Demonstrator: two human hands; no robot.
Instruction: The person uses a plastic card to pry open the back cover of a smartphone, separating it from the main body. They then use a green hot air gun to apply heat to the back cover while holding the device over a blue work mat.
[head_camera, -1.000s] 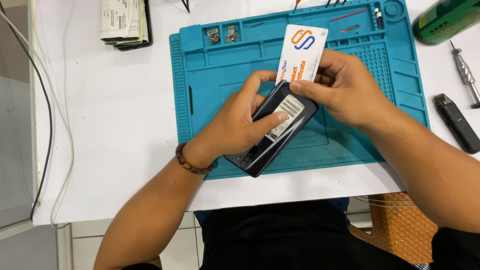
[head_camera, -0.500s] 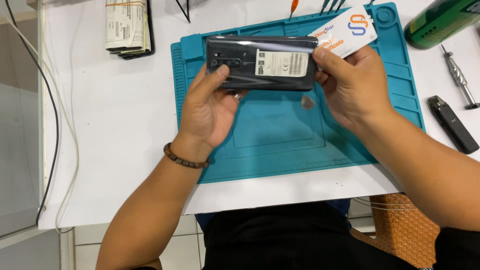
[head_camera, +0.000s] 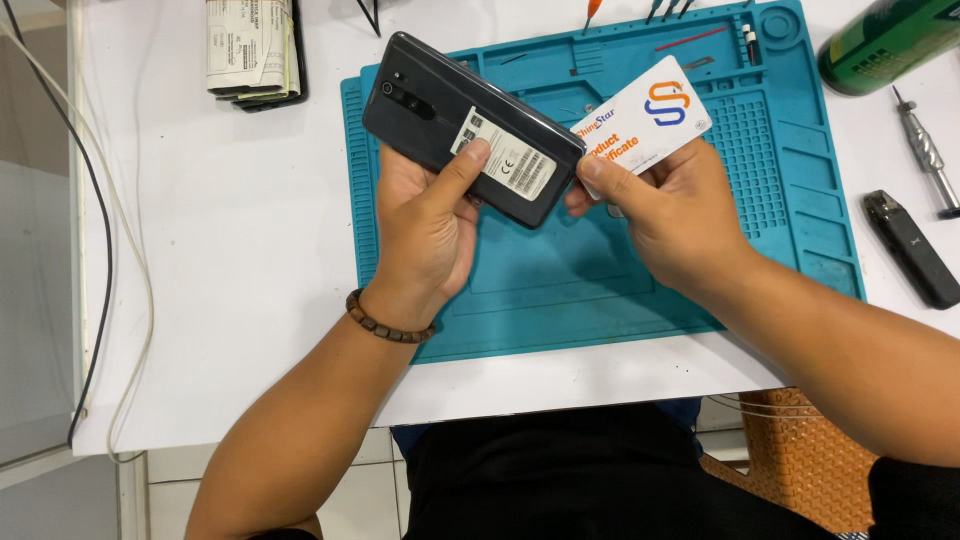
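Nearest me, both forearms rise from the bottom edge and meet over the teal silicone work mat. My left wrist carries a bracelet of dark brown wooden beads. I see my left hand palm-down around the dark grey glossy smartphone, fingers wrapped beneath it and the thumb laid flat across its back, its tip on the white rectangular sticker there. The phone sits back-up, tilted so the camera strip points up-left, away from my fingers, lifted off the mat.

My right hand is clenched on the white plastic card with an orange and blue emblem, thumb on top and fingers underneath. The card's near corner touches the phone's right edge, just beside my left thumb.

Beyond my right knuckles, to the right, lie a small black oblong device and a grey metal screwdriver on the white table. Farther off, a green cylindrical bottle lies at the far right corner. Far past my left fingers sits a stack of folded white papers on a black slab.
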